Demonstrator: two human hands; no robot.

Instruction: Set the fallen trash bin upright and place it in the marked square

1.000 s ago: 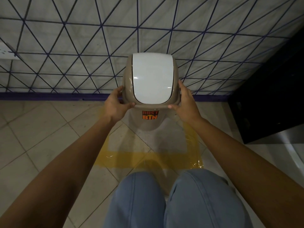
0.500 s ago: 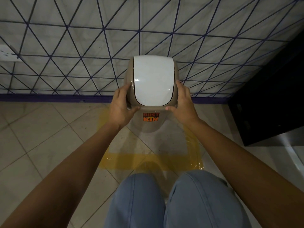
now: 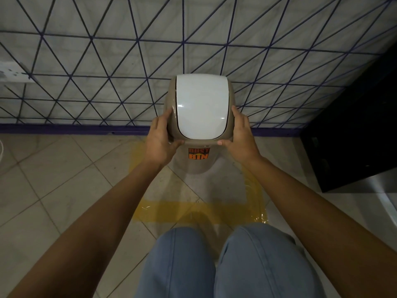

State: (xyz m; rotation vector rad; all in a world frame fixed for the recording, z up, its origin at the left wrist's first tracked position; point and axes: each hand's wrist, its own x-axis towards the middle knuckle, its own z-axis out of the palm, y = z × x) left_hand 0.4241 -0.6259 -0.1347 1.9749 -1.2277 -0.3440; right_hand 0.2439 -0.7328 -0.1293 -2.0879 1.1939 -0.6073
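The beige trash bin [image 3: 198,166] stands upright with its white swing lid [image 3: 202,106] facing up and an orange "DUST BIN" label on its front. It sits inside the yellow taped square [image 3: 193,211] on the floor, close to the wall. My left hand [image 3: 160,140] grips the left side of the bin's top rim, thumb under the front edge. On the opposite side, my right hand [image 3: 240,136] holds the rim the same way. The bin's base is partly hidden by the lid section.
A white wall with a blue triangle pattern [image 3: 107,72] and a purple skirting strip [image 3: 64,129] runs right behind the bin. A black cabinet [image 3: 354,130] stands at the right. My knees in blue jeans [image 3: 225,265] are at the square's near edge.
The bin sits a little lower in view and both hands have slid slightly further along its rim; their grip stays the same.
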